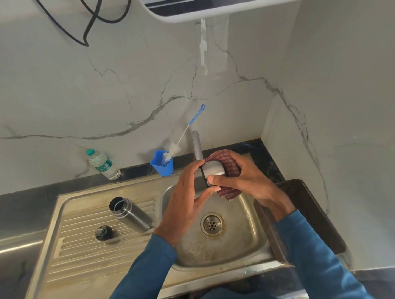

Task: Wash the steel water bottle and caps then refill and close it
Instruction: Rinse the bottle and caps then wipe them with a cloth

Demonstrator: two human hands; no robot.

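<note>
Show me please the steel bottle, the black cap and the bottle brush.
steel bottle (133, 216), head view, on its side wall.
black cap (103, 233), head view, on its top.
bottle brush (172, 150), head view, on its white bristles.

Steel sink unit (107, 273) set in dark countertop (21, 207); open steel bottle (131, 215) and black cap (103, 233) on drainboard; plastic bottle (103, 164), blue cup (162, 165) along countertop's rear edge.
</note>
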